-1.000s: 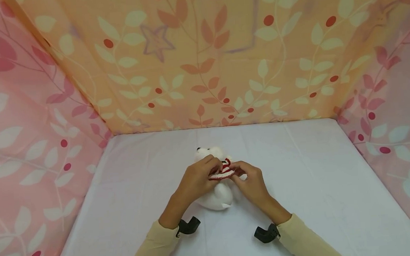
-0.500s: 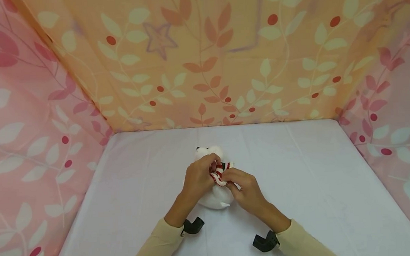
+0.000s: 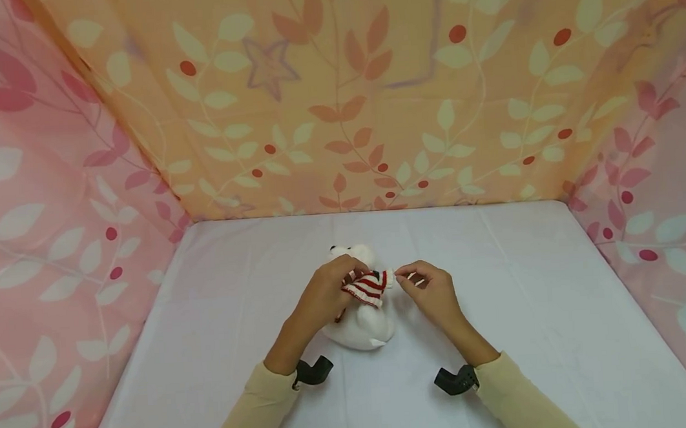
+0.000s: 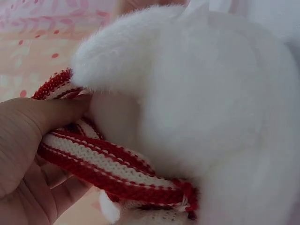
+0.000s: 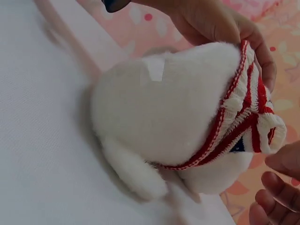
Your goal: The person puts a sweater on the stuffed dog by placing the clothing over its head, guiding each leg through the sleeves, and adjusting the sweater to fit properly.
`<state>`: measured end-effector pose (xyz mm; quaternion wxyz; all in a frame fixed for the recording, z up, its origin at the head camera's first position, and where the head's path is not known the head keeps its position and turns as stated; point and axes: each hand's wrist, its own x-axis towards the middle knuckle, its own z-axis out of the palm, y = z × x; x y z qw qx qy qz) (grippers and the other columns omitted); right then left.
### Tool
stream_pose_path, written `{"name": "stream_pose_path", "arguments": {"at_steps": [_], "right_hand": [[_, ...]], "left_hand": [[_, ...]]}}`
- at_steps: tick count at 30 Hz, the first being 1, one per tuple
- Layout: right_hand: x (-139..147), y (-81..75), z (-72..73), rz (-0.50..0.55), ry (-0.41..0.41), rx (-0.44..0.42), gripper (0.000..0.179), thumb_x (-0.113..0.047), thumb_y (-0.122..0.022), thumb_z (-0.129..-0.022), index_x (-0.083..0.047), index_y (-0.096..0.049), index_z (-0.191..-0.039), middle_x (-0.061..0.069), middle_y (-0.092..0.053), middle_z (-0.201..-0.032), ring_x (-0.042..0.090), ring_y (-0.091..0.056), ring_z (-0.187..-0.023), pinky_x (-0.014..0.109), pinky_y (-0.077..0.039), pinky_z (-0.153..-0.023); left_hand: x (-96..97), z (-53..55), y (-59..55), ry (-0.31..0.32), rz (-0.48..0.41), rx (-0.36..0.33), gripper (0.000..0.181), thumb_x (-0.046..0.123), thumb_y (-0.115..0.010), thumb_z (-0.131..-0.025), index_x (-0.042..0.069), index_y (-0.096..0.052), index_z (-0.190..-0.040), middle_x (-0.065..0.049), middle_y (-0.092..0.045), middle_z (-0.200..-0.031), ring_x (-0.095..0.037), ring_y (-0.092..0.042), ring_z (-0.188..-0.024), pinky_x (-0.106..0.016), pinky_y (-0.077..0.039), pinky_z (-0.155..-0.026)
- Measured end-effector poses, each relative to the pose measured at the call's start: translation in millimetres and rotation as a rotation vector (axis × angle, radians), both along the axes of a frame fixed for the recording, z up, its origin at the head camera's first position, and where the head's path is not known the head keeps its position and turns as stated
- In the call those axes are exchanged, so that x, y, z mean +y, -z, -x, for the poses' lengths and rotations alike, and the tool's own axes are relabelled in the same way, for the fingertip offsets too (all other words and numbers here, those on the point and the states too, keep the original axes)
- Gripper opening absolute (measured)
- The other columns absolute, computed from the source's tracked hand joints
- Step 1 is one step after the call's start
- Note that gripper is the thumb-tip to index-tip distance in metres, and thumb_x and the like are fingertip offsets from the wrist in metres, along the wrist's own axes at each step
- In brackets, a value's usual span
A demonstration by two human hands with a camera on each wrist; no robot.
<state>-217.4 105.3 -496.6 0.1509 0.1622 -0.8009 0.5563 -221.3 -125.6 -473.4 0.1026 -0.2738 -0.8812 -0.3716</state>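
Note:
A white plush bear (image 3: pixel 355 336) lies on the white table, its dark nose toward the back. Around its upper body sits a knitted red-and-white striped sweater (image 3: pixel 367 289), with a small dark blue patch visible in the right wrist view. My left hand (image 3: pixel 324 289) grips the sweater's edge. In the left wrist view its thumb is tucked inside a striped knit band (image 4: pixel 103 161) beside the bear's fur. My right hand (image 3: pixel 437 293) is just right of the sweater's cuff (image 5: pixel 276 133), thumb and fingers parted with nothing between them.
A white cloth covers the table (image 3: pixel 233 336). Behind it rises an orange leaf-patterned curtain (image 3: pixel 338 130), with pink patterned curtains (image 3: pixel 31 256) at the sides. Black wrist mounts (image 3: pixel 315 370) hang below both sleeves.
My right hand has let go of the sweater and moved right. My left hand still holds the sweater, whose striped panel now lies spread over the bear's back, its cuff sticking out to the right.

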Motion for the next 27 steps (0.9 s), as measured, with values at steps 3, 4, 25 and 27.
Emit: {"name": "stream_pose_path", "arguments": {"at_steps": [3,4,25,27], "right_hand": [[1.6,-5.6,1.3,-0.028,-0.103,-0.102,0.011,0.004,-0.075,-0.088,0.000,-0.078,-0.097,0.012,-0.073,-0.090,0.022,-0.064,-0.077,0.028,-0.052,-0.064],[1.9,-6.4,1.8,-0.023,-0.138,-0.117,0.011,0.003,-0.075,-0.088,0.001,-0.078,-0.098,0.013,-0.073,-0.091,0.020,-0.063,-0.078,0.030,-0.052,-0.064],[3.9,-18.0,-2.7,0.028,-0.178,-0.192,0.010,-0.006,-0.071,-0.095,0.002,-0.075,-0.097,0.012,-0.070,-0.084,0.037,-0.061,-0.069,0.026,-0.051,-0.059],[3.5,-18.2,-2.7,0.023,-0.173,-0.183,0.009,-0.006,-0.071,-0.095,0.001,-0.076,-0.097,0.009,-0.071,-0.084,0.034,-0.061,-0.069,0.026,-0.051,-0.059]], "left_hand": [[-1.1,0.6,0.5,0.011,0.004,-0.006,0.035,0.000,-0.084,-0.080,0.017,-0.070,-0.107,0.008,-0.063,-0.096,-0.009,-0.059,-0.083,-0.025,-0.052,-0.072],[-0.9,0.7,0.7,0.012,0.004,-0.006,0.035,-0.001,-0.084,-0.080,0.017,-0.070,-0.108,0.008,-0.063,-0.097,-0.009,-0.059,-0.083,-0.025,-0.052,-0.073],[2.4,0.2,1.9,0.053,0.072,0.059,0.036,-0.003,-0.083,-0.080,0.014,-0.075,-0.110,0.004,-0.071,-0.108,-0.013,-0.067,-0.099,-0.031,-0.055,-0.087],[2.0,0.9,2.6,0.059,0.068,0.079,0.031,-0.001,-0.084,-0.080,0.015,-0.075,-0.104,0.006,-0.072,-0.103,-0.010,-0.067,-0.094,-0.029,-0.055,-0.084]]}}
